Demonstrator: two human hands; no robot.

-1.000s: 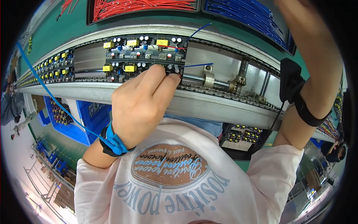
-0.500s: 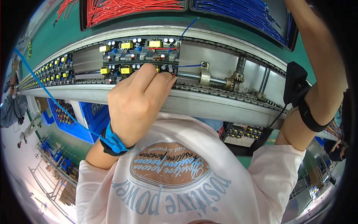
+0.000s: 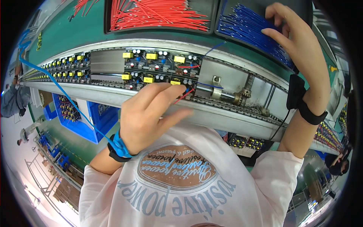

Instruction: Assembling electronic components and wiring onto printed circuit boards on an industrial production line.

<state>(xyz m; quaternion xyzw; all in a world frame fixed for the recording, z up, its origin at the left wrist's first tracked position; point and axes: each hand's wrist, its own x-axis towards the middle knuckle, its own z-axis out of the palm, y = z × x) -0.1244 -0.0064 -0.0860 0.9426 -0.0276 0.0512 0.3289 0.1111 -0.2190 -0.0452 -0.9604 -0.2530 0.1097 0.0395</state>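
Observation:
My left hand (image 3: 145,115) hovers at the near edge of a black circuit board panel (image 3: 162,67) with yellow and white parts. Its thumb and forefinger are apart, with nothing gripped. A red wire (image 3: 185,96) stands out from the board beside its fingertips. Another red wire (image 3: 189,67) lies across the far row. Two blue wires, one far (image 3: 215,49) and one near (image 3: 210,85), stick out past the panel's right end. My right hand (image 3: 285,28) is over the loose blue wires (image 3: 244,28), fingers spread and curved, holding none that I can see.
Left of the blue wires is a tray of red wires (image 3: 159,17). The panel rides between metal conveyor rails (image 3: 234,123), with a shaft and gear (image 3: 238,96) exposed to its right. A blue cord (image 3: 72,100) runs from my left wrist strap. A blue crate (image 3: 100,123) stands below left.
My left fingers have parted and drawn back from the board, baring the near red wire. My right hand has come into view over the blue wires. The whole view has shifted.

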